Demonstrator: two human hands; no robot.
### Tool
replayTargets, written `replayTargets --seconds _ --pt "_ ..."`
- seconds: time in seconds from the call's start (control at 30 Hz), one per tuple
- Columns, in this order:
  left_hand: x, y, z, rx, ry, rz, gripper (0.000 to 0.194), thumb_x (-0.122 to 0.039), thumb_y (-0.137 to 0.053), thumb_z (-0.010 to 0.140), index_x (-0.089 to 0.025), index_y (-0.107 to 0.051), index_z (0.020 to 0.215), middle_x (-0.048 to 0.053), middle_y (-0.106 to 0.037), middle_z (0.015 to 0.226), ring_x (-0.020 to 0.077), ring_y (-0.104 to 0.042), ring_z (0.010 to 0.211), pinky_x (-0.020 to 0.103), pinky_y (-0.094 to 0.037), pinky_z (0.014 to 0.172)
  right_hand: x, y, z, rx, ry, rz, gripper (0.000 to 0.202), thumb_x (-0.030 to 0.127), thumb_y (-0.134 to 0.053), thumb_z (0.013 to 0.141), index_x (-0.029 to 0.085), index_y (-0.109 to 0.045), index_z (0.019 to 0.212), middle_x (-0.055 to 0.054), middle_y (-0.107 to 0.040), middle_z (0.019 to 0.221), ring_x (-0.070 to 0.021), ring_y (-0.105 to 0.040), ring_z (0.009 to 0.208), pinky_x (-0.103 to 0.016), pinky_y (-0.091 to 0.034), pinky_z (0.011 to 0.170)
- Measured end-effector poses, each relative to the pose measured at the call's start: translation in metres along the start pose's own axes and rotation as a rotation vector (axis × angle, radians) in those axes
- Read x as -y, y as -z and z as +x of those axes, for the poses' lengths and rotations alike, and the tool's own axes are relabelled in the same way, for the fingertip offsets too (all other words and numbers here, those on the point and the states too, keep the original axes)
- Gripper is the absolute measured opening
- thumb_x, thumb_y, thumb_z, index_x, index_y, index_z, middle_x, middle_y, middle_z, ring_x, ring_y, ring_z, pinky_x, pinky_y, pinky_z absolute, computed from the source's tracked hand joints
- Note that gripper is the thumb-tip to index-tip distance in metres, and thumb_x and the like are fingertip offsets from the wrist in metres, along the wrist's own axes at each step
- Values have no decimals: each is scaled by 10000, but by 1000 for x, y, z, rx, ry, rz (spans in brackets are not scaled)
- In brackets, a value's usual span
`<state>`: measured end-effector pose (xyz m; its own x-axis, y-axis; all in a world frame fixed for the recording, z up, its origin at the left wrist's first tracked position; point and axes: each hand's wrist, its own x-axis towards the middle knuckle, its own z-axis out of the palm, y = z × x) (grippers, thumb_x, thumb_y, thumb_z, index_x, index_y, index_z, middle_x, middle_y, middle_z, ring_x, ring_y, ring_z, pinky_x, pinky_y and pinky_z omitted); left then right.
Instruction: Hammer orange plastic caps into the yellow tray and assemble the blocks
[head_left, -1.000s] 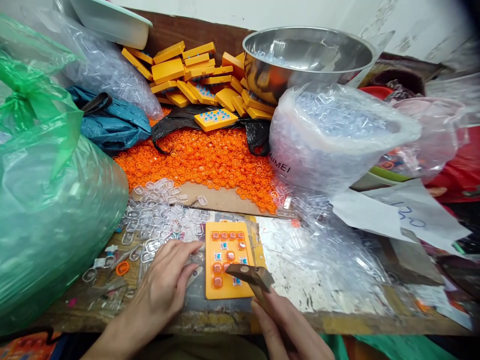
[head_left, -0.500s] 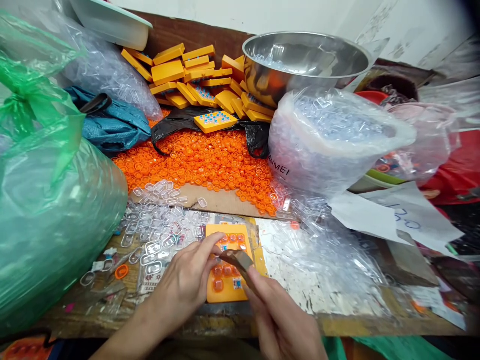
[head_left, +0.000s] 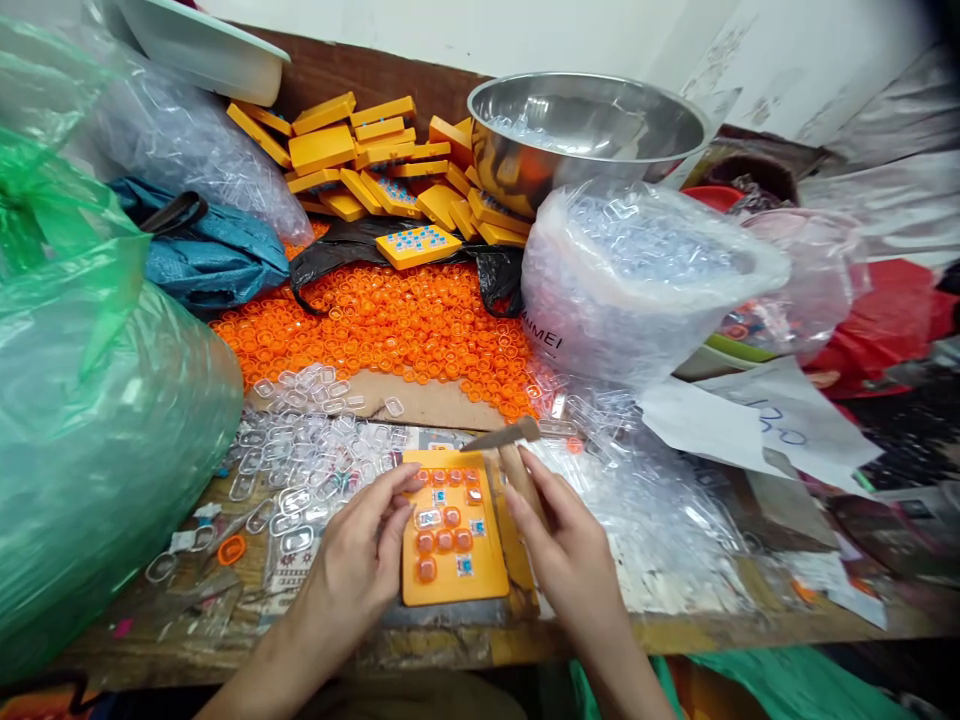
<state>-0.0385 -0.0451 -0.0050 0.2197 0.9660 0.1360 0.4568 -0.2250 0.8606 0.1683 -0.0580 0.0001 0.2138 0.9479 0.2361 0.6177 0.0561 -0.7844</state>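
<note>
A yellow board [head_left: 484, 578] lies flat near the table's front edge, with orange caps [head_left: 444, 541], one clear cap [head_left: 428, 519] and a few small blue-and-white pieces on it. My right hand [head_left: 559, 520] is closed round the wooden handle of a small hammer [head_left: 510, 435], whose head is raised over the board's upper right corner. At the board's left edge rests my left hand [head_left: 375, 530], fingers bent and touching the rim; whether a small part is between its fingertips is hidden.
Loose clear rings [head_left: 296, 500] lie left of the board, orange caps [head_left: 390, 320] are heaped behind. Further back are stacked yellow boards [head_left: 322, 150] and a steel bowl [head_left: 585, 125]. Plastic bags [head_left: 637, 290] stand right, a green bag [head_left: 112, 430] left.
The hammer has swung up and right, away from the board's middle. My left hand has drawn back to the board's left edge, uncovering the caps. The whole view has shifted slightly.
</note>
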Motion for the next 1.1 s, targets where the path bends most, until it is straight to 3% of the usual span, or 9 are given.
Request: replayTargets --seconds 0.07,0.17,0.23,0.33,0.43,0.57,0.8,0.93,1.1 --pt "0 0 -1 -6 51 34 372 -347 -463 938 -190 -510 1271 151 -645 1213 257 -641 1095 434 -527 946 -10 -9 25 25 -13 4 391 322 -531 912 175 -614 1264 -119 -690 1186 -238 -668 1067 -374 -565 868" --pt "3 1 2 149 33 108 842 -544 -712 737 -174 -380 1417 226 -425 1464 375 -383 1373 568 -364 1095 -14 -17 50 77 9 -41 321 267 -527 926 163 -633 1209 -101 -703 1148 -196 -695 978 -349 -579 818" --pt "4 2 7 299 3 139 1162 -601 -814 563 -151 -267 1483 271 -236 1553 413 -183 1450 611 -251 1137 -10 -12 56 73 29 -131 264 261 -567 925 157 -643 1156 -93 -674 1177 -196 -660 1035 -389 -547 880" --pt "3 3 18 459 9 169 1363 -597 -861 459 -116 -149 1518 313 -61 1574 436 -37 1461 644 -154 1144 -7 9 56 57 -9 -342 168 269 -599 922 169 -660 1043 -71 -649 1165 -204 -613 1076 -448 -489 947" --pt "-1 5 26 512 8 203 1420 -549 -880 446 -93 -72 1523 339 -36 1563 454 -18 1457 656 -117 1140 -16 26 55 95 -117 -536 139 291 -600 924 178 -654 984 -50 -661 1066 -172 -637 945 -392 -525 857" --pt "-7 6 28 511 -43 259 1363 -418 -889 457 -89 -85 1508 313 -193 1503 453 -131 1439 616 -195 1144 -28 29 58 133 -151 -601 167 319 -595 929 178 -641 1006 -43 -657 1037 -155 -641 887 -351 -540 793" --pt "-10 6 17 422 -298 329 1312 -318 -851 516 -241 51 1467 244 -216 1435 451 -237 1381 642 -298 1077 0 29 36 3 51 -175 187 209 -604 840 187 -717 987 -64 -704 924 -200 -662 858 -381 -530 839" --pt "-14 6 12 351 -324 322 1289 -216 -807 523 -298 63 1470 213 -229 1422 451 -287 1359 645 -332 1051 20 -3 -17 -143 9 190 228 298 -556 914 223 -670 1097 -36 -678 896 -107 -616 575 -240 -545 527" --pt "-13 4 0 351 -196 -4 1278 -182 -837 554 -353 5 1500 177 -83 1551 424 -206 1431 598 -331 1093 21 -45 -53 -457 -157 452 118 270 -545 945 208 -556 1044 -3 -685 764 -76 -591 510 -181 -520 483"
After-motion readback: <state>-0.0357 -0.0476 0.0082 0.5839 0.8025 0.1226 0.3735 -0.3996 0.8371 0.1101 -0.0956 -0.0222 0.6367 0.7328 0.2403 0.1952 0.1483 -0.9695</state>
